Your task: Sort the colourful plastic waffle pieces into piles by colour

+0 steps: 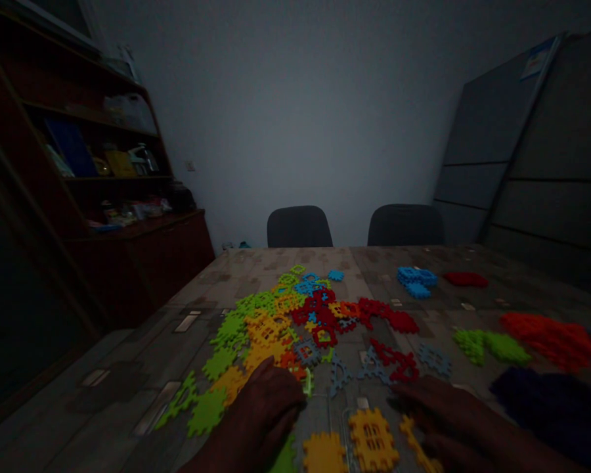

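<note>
Knuckles of the left hand [246, 417] curl low over a spread of interlocking plastic waffle blocks [270, 328], any grasp hidden; the right hand [446, 420] lies loose, fingers extended and apparently empty, just beside a notched yellow block [373, 439] on the patterned tabletop [128, 387].

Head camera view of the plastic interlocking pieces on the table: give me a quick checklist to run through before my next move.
1. Left hand holding a piece: cannot tell, too dark.
2. Right hand clear of the yellow strip piece: cannot tell.
3. Central heap single-colour: not ok, colours mixed.
4. Blue pieces grouped together: ok.
5. Green pile apart from red pile: ok.
6. Dark pile colour readable: not ok, too dim.
</note>
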Tool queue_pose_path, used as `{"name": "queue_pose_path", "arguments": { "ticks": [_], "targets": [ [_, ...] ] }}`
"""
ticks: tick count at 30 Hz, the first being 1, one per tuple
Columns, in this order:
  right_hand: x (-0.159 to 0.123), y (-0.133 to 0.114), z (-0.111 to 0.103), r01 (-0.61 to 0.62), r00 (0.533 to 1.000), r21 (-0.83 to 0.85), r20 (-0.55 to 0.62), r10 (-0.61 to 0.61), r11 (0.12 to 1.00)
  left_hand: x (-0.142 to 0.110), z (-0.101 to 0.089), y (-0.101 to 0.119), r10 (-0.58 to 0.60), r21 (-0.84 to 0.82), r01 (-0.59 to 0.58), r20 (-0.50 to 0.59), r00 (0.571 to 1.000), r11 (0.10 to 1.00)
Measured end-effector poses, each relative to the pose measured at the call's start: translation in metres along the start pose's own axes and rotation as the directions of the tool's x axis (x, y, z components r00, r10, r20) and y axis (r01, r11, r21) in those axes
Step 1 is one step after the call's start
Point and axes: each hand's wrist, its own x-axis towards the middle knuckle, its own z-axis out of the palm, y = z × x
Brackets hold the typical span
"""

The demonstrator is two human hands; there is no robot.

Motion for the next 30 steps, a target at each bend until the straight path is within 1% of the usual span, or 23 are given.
{"name": "queue_pose_path", "arguments": {
  "ticks": [2, 3, 5, 8, 10, 13, 15, 17, 20, 22, 24, 27, 29, 30],
  "targets": [
    [0.008, -0.002, -0.001, 0.055, 0.998, -0.009, -0.038, -0.055, 0.998, 0.000, 0.000, -0.001, -0.003, 0.007, 0.003, 0.022, 1.000, 1.000],
    [0.014, -0.007, -0.003, 0.100, 0.994, -0.020, -0.048, -0.101, 0.995, 0.000, 0.000, -0.001, -0.010, 0.009, 0.010, 0.037, 0.999, 1.000],
    [0.032, -0.025, -0.009, 0.217, 0.975, -0.045, -0.045, -0.219, 0.975, 0.001, 0.000, 0.000, -0.024, 0.008, 0.024, 0.058, 0.998, 1.000],
    [0.073, -0.061, -0.017, 0.378, 0.925, -0.064, -0.018, -0.380, 0.924, 0.002, -0.001, 0.000, -0.024, 0.014, 0.023, 0.072, 0.997, 1.000],
    [0.106, -0.080, -0.019, 0.450, 0.892, -0.088, -0.011, -0.453, 0.889, 0.002, 0.002, -0.001, 0.001, 0.022, -0.003, 0.056, 0.998, 1.000],
    [0.154, -0.093, -0.013, 0.437, 0.895, -0.146, -0.029, -0.445, 0.888, 0.000, 0.009, -0.005, 0.024, 0.046, -0.023, -0.025, 0.999, 0.999],
    [0.176, -0.096, -0.004, 0.420, 0.902, -0.173, -0.030, -0.431, 0.891, -0.001, 0.013, -0.007, 0.010, 0.064, -0.005, -0.064, 0.998, 0.998],
    [0.186, -0.100, 0.005, 0.432, 0.897, -0.195, -0.014, -0.442, 0.881, -0.002, 0.014, -0.007, -0.004, 0.072, 0.008, -0.052, 0.999, 0.997],
    [0.183, -0.108, 0.010, 0.478, 0.876, -0.192, 0.038, -0.480, 0.857, -0.002, 0.013, -0.005, -0.002, 0.074, 0.004, -0.025, 1.000, 0.997],
    [0.181, -0.112, 0.002, 0.476, 0.878, -0.181, 0.044, -0.477, 0.861, -0.001, 0.013, -0.003, 0.001, 0.080, 0.002, -0.035, 0.999, 0.997],
    [0.183, -0.111, -0.012, 0.445, 0.893, -0.179, 0.012, -0.450, 0.878, 0.000, 0.013, -0.001, 0.008, 0.086, -0.005, -0.043, 0.999, 0.996],
    [0.197, -0.101, -0.037, 0.394, 0.912, -0.194, -0.043, -0.409, 0.898, 0.000, 0.015, -0.001, 0.035, 0.106, -0.031, -0.034, 0.999, 0.994],
    [0.208, -0.091, -0.047, 0.368, 0.920, -0.214, -0.060, -0.388, 0.905, 0.000, 0.017, -0.003, 0.045, 0.120, -0.042, -0.030, 0.999, 0.992],
    [0.212, -0.086, -0.049, 0.358, 0.923, -0.227, -0.062, -0.380, 0.906, 0.000, 0.018, -0.004, 0.050, 0.122, -0.048, -0.019, 0.999, 0.991]
  ]
}}
